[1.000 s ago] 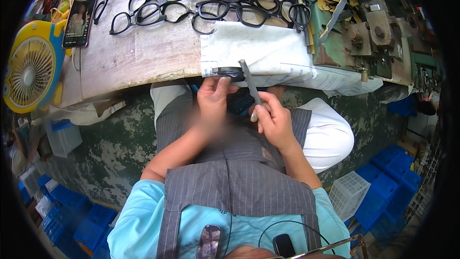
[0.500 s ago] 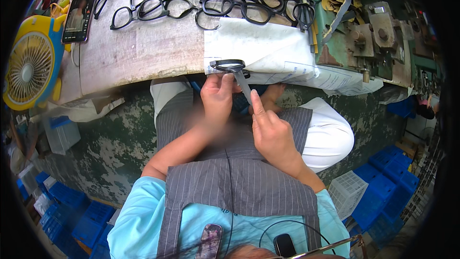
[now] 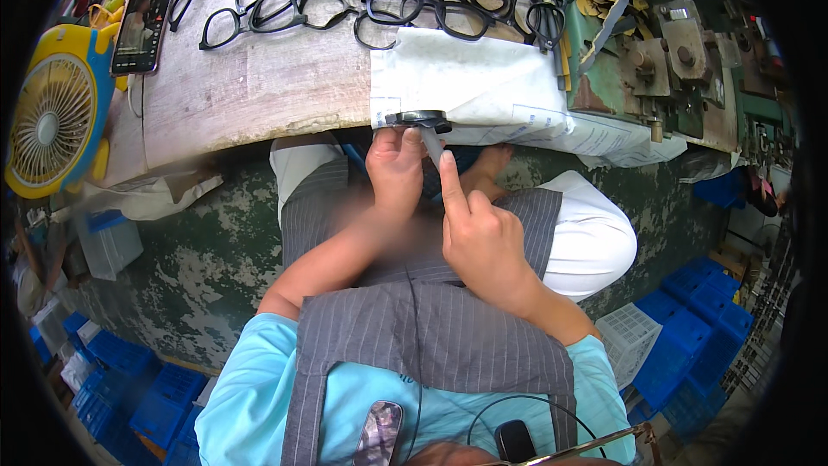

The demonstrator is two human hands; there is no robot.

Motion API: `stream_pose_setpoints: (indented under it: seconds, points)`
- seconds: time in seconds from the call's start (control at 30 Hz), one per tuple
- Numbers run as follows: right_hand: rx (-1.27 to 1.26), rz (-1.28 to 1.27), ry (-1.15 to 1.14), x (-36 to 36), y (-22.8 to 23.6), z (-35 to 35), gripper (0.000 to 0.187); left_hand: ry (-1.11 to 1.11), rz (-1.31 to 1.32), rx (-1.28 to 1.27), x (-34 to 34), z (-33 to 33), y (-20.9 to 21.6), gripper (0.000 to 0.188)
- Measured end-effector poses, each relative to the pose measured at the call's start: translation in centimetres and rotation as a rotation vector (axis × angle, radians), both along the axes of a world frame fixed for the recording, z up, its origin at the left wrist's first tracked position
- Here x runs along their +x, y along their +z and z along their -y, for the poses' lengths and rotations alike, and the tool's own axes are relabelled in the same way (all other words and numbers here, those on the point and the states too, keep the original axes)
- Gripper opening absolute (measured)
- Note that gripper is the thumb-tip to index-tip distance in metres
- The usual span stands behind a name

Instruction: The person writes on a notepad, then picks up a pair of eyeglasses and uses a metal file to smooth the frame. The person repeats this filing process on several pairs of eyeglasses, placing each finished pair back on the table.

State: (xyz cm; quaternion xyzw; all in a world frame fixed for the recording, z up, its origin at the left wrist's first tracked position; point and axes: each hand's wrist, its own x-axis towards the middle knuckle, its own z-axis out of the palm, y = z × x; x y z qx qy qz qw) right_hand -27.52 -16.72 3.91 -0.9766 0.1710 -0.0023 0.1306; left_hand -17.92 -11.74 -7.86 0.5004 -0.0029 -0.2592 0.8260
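Observation:
At the table's front edge, my left hand pinches a black eyeglass frame between thumb and fingers. The frame is seen nearly edge-on, over a white plastic sheet. My right hand grips a flat grey file, its index finger stretched along the tool and the other fingers curled. The file's upper end meets the underside of the frame near my left thumb; the exact contact is hidden. Several more black eyeglass frames lie in a heap along the far side of the table.
A phone and a yellow-blue fan stand at the table's left. A green machine with metal blocks borders the right side. Blue crates and a white basket sit on the floor to the right.
The eyeglass frame has tilted to a flatter, edge-on view and shifted slightly right. My right hand has moved up and left with the file, so less of the file shows.

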Motion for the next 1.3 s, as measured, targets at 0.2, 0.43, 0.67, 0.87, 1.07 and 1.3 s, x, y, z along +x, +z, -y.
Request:
stream_pose_setpoints:
  seconds: [0.2,0.43,0.67,0.87,1.07,1.3]
  points:
    - [-0.032,0.06,-0.003,0.2,-0.6,0.5,0.061,-0.005,0.043,-0.004,0.0,0.0,0.1,0.016]
    - [0.021,0.026,0.002,-0.6,0.4,0.2,0.061,0.01,0.022,0.009,-0.1,0.2,-0.7,0.019]
    - [0.002,0.111,-0.015,0.4,-0.8,0.4,0.061,0.014,-0.035,0.0,-0.1,0.4,0.0,0.021]
    - [0.037,0.047,-0.025,-0.9,-0.9,0.3,0.063,0.007,-0.011,-0.004,-0.5,0.4,0.2,0.02]
    - [0.08,0.104,-0.053,-1.0,-1.0,0.4,0.062,-0.01,-0.055,0.063,-0.1,0.2,-0.6,0.018]
    - [0.074,0.104,-0.05,-0.2,-0.7,0.7,0.06,-0.015,0.021,0.086,-0.4,0.2,-1.0,0.021]
